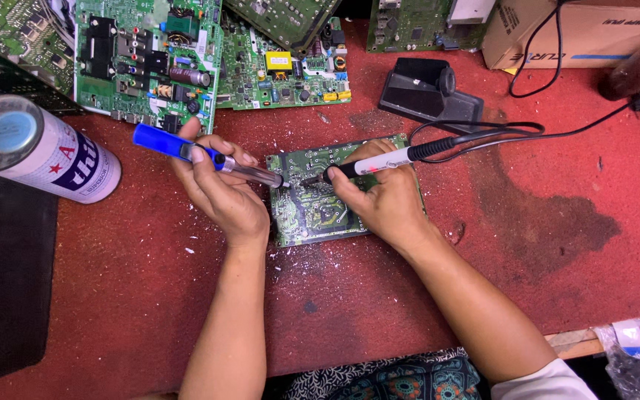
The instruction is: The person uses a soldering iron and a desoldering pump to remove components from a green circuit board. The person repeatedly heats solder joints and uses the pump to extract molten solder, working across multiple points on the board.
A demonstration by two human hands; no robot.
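Your left hand [220, 189] clamped round blue-handled metal desoldering pump [205, 155]; right hand [383, 196] clamped round white-and-black corded soldering iron [387, 159]. Both tips meet over small green rectangular circuit board [316, 215], flat on red worktop [150, 296], between your hands. Judged mid-joint: removal in progress, board still populated. Pump long axis points right-down; iron points left-down. Beyond: black iron stand [427, 92], stacked green boards [150, 59].

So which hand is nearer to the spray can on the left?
Left. The left hand is just right of the spray can, holding the desoldering pump; the right hand is farther right, over the circuit board.
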